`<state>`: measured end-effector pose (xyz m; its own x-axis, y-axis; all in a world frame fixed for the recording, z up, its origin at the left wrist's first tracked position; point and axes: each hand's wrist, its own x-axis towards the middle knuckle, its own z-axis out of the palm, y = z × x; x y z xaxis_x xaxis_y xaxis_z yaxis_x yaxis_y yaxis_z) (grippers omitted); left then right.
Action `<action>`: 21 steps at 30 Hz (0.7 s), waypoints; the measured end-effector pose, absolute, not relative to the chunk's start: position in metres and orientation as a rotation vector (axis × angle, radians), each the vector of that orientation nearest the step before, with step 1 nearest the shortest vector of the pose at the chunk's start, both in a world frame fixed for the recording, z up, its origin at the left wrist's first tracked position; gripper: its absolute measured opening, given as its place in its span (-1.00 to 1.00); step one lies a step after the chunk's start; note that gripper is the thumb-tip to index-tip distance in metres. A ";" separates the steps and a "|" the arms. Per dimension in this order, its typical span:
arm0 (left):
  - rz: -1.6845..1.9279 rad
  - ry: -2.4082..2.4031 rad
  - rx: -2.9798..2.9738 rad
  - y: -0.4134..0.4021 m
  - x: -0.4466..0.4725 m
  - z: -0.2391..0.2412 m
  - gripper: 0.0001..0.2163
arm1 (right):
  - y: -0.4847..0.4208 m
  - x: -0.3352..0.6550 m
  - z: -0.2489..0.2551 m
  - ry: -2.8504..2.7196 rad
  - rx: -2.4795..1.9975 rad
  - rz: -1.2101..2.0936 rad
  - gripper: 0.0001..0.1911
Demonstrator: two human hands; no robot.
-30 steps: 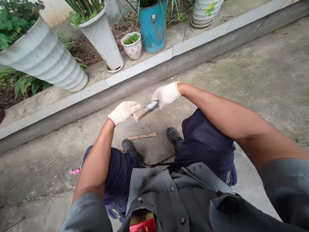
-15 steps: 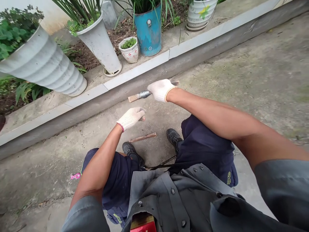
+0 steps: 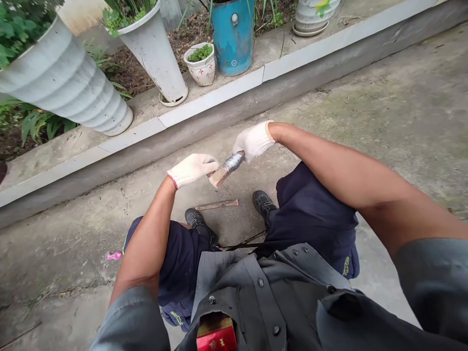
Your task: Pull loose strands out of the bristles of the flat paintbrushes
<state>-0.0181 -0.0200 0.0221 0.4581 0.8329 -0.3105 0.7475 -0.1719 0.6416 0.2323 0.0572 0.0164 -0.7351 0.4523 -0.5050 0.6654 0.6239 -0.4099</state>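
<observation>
My right hand [image 3: 254, 141], in a white knitted glove, is closed around a flat wooden stick [image 3: 219, 177] whose middle is wound with silvery wire [image 3: 233, 163]. The stick slants down to the left, its bare end poking out towards my other hand. My left hand [image 3: 193, 168], gloved too, has its thumb and fingers closed at that bare end; part of the fingers is hidden behind the wood. On the ground below lies a second, thinner wooden stick [image 3: 216, 204], between my shoes.
A low concrete ledge [image 3: 212, 105] edged with pale tiles runs across ahead. On it stand a ribbed white planter [image 3: 80, 87], a tall white pot [image 3: 157, 53], a small patterned pot [image 3: 201, 68] and a blue bucket [image 3: 234, 41]. A pink object [image 3: 114, 255] lies at left.
My right hand has turned the wire-wound stick so its bare end points down and nearer to me. My left hand has moved slightly up and left, and now meets that end.
</observation>
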 end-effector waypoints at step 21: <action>0.214 1.479 1.857 -0.021 -0.011 0.021 -0.76 | 0.053 0.185 0.012 2.495 1.650 -0.128 -0.71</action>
<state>-0.0107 -0.0215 0.0211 0.3214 0.8964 -0.3053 0.7728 -0.0619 0.6316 0.1847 0.0526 0.0118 -0.3850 0.9072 -0.1695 0.9198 0.3923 0.0106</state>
